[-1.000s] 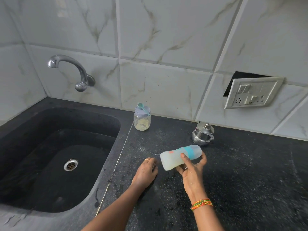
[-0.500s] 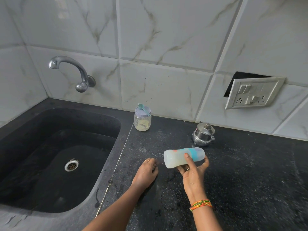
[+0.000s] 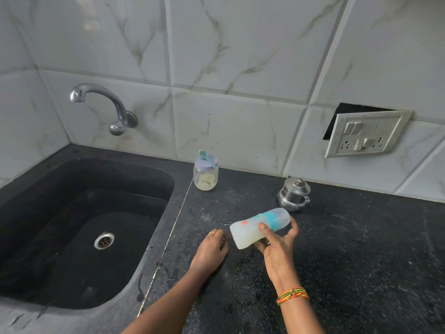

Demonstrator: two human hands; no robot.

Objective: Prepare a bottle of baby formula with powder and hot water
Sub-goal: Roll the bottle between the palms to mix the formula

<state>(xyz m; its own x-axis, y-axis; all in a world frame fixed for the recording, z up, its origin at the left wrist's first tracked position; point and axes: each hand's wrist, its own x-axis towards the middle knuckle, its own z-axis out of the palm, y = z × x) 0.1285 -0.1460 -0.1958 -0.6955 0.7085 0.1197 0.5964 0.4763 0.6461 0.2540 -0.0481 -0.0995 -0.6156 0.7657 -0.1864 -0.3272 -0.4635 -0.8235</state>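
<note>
Above the countertop (image 3: pixel 361 249), a cloudy, teal-banded baby bottle (image 3: pixel 249 232) sideways in the gripping right hand (image 3: pixel 279 255), left hand (image 3: pixel 209 249) loosely curled.

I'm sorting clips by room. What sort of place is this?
Most likely a home kitchen: a black stone counter with a sunken sink, a wall tap on marble-look tiles, and a switch-and-socket panel.

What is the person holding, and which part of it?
The right hand grips the baby bottle around its middle, thumb beside the teal band. The left hand rests on the counter, holding nothing.
</note>
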